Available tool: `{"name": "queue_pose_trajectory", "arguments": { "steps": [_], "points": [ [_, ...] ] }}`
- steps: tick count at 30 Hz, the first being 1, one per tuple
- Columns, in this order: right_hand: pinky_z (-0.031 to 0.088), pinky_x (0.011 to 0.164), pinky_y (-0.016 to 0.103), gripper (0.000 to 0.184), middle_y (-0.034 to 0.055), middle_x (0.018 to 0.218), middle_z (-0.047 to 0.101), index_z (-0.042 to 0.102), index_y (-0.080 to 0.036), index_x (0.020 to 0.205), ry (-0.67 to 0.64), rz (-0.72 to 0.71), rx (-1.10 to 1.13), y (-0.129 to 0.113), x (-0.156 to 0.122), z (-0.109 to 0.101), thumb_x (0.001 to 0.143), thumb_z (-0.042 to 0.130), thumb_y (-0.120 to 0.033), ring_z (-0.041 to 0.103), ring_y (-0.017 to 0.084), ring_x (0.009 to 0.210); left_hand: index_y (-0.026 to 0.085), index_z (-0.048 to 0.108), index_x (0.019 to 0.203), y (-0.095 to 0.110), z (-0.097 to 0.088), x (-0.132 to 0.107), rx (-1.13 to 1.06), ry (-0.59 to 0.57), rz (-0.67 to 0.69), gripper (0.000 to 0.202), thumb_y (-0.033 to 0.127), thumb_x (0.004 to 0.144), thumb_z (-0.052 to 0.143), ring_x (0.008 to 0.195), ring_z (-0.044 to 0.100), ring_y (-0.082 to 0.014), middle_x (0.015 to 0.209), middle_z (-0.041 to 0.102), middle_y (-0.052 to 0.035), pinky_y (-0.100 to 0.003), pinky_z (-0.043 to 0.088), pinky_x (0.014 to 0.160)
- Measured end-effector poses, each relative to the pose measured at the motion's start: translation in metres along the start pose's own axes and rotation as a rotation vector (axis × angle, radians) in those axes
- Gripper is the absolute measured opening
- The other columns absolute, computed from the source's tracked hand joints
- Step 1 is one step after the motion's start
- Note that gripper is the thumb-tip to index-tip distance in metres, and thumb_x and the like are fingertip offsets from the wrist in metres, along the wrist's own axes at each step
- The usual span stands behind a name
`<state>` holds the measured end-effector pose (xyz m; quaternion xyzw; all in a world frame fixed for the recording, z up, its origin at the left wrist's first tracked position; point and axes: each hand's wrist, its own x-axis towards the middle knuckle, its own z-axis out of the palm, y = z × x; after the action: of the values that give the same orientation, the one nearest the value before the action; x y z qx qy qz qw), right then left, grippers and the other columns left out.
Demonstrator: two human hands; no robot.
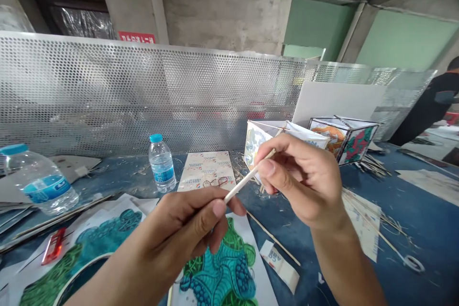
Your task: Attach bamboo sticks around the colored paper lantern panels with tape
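A pale thin wooden stick point(244, 180) slants up to the right between my two hands, above the table. My left hand point(201, 222) pinches its lower end between thumb and fingers. Near the upper end, my right hand point(301, 177) grips the same stick with thumb and forefinger. Below lies a white sheet with a blue and green painted pattern point(224, 267), partly hidden by my left hand. Another thin stick point(274, 238) rests on the table beside that sheet, close to a small folded paper piece point(279, 265).
Two water bottles point(162, 165) point(43, 181) stand at the left. A red cutter point(53, 246) lies on painted paper. Behind my right hand are painted paper-and-stick boxes point(353, 138). A perforated metal screen point(125, 100) borders the table's back. A tape roll point(413, 263) lies right; a person point(426, 105) stands beyond.
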<state>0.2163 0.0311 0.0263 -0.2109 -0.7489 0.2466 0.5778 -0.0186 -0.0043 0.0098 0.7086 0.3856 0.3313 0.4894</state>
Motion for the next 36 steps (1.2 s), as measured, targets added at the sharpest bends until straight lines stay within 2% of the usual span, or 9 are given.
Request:
{"name": "queue_pose_trajectory", "arguments": {
  "steps": [3, 7, 10, 15, 22, 26, 29, 32, 36],
  "points": [
    [0.045, 0.053, 0.019, 0.025, -0.0048, 0.083, 0.064, 0.066, -0.025, 0.109, 0.019, 0.060, 0.023, -0.005, 0.000, 0.006, 0.090, 0.072, -0.010, 0.056, 0.006, 0.060, 0.025, 0.070, 0.103, 0.005, 0.001, 0.000, 0.055, 0.064, 0.016, 0.032, 0.050, 0.104, 0.051, 0.064, 0.043, -0.0113, 0.072, 0.052, 0.0013, -0.023, 0.036, 0.058],
    [0.042, 0.053, 0.016, 0.018, -0.0066, 0.075, 0.059, 0.066, -0.022, 0.098, -0.020, 0.061, 0.081, -0.011, -0.001, 0.009, 0.088, 0.072, -0.008, 0.052, 0.005, 0.060, 0.023, 0.070, 0.094, 0.008, 0.006, -0.003, 0.181, 0.144, 0.062, 0.028, 0.048, 0.101, 0.057, 0.058, 0.041, -0.0110, 0.067, 0.052, 0.0012, -0.022, 0.033, 0.050],
    [0.042, 0.054, 0.015, 0.018, -0.0064, 0.075, 0.059, 0.067, -0.022, 0.098, -0.074, 0.059, 0.097, -0.012, -0.003, 0.010, 0.088, 0.071, -0.007, 0.051, 0.005, 0.061, 0.024, 0.069, 0.100, 0.005, 0.010, -0.007, 0.191, 0.171, 0.121, 0.021, 0.042, 0.100, 0.059, 0.058, 0.044, -0.0114, 0.070, 0.056, 0.0005, -0.021, 0.036, 0.050],
    [0.046, 0.060, 0.017, 0.014, -0.0037, 0.078, 0.065, 0.070, -0.020, 0.096, -0.172, 0.047, 0.078, -0.007, -0.005, 0.017, 0.089, 0.070, -0.009, 0.058, 0.007, 0.068, 0.024, 0.062, 0.100, 0.003, 0.017, -0.005, 0.033, 0.151, 0.169, 0.027, 0.047, 0.104, 0.050, 0.062, 0.048, -0.0116, 0.077, 0.056, -0.0008, -0.019, 0.044, 0.052],
    [0.048, 0.062, 0.016, 0.007, -0.0005, 0.082, 0.071, 0.073, -0.017, 0.098, -0.208, -0.003, 0.046, -0.002, -0.002, 0.018, 0.094, 0.068, -0.015, 0.063, 0.007, 0.070, 0.025, 0.054, 0.085, 0.004, 0.025, -0.001, -0.142, 0.143, 0.187, 0.033, 0.051, 0.104, 0.050, 0.054, 0.037, -0.0087, 0.067, 0.039, 0.0044, -0.013, 0.041, 0.045],
    [0.047, 0.060, 0.012, 0.009, -0.0015, 0.080, 0.072, 0.073, -0.016, 0.097, -0.215, -0.059, 0.019, -0.002, -0.001, 0.017, 0.099, 0.065, -0.019, 0.063, 0.004, 0.067, 0.032, 0.065, 0.111, -0.005, 0.022, -0.007, 0.047, 0.283, 0.301, 0.025, 0.052, 0.103, 0.051, 0.069, 0.061, -0.0119, 0.085, 0.062, -0.0001, -0.021, 0.060, 0.063],
    [0.049, 0.062, 0.013, 0.012, -0.0017, 0.078, 0.072, 0.072, -0.015, 0.096, -0.214, -0.106, 0.002, -0.003, 0.000, 0.018, 0.101, 0.063, -0.022, 0.065, 0.005, 0.067, 0.034, 0.066, 0.122, -0.009, 0.021, -0.008, 0.195, 0.359, 0.356, 0.030, 0.053, 0.102, 0.053, 0.077, 0.067, -0.0142, 0.091, 0.068, -0.0017, -0.026, 0.064, 0.073],
    [0.051, 0.065, 0.014, 0.012, -0.0012, 0.077, 0.072, 0.071, -0.015, 0.095, -0.211, -0.138, -0.051, -0.002, 0.000, 0.018, 0.101, 0.064, -0.023, 0.067, 0.006, 0.068, 0.028, 0.068, 0.107, -0.007, 0.025, -0.005, 0.185, 0.402, 0.366, 0.029, 0.052, 0.103, 0.051, 0.061, 0.057, -0.0119, 0.073, 0.060, 0.0013, -0.021, 0.057, 0.056],
    [0.049, 0.062, 0.013, 0.014, -0.0019, 0.076, 0.072, 0.071, -0.015, 0.094, -0.213, -0.162, -0.063, -0.001, 0.001, 0.016, 0.101, 0.063, -0.025, 0.065, 0.005, 0.065, 0.024, 0.058, 0.081, 0.006, 0.023, 0.002, 0.205, 0.301, 0.355, 0.034, 0.044, 0.106, 0.047, 0.047, 0.033, -0.0082, 0.059, 0.034, 0.0067, -0.016, 0.034, 0.039]
  ]
}}
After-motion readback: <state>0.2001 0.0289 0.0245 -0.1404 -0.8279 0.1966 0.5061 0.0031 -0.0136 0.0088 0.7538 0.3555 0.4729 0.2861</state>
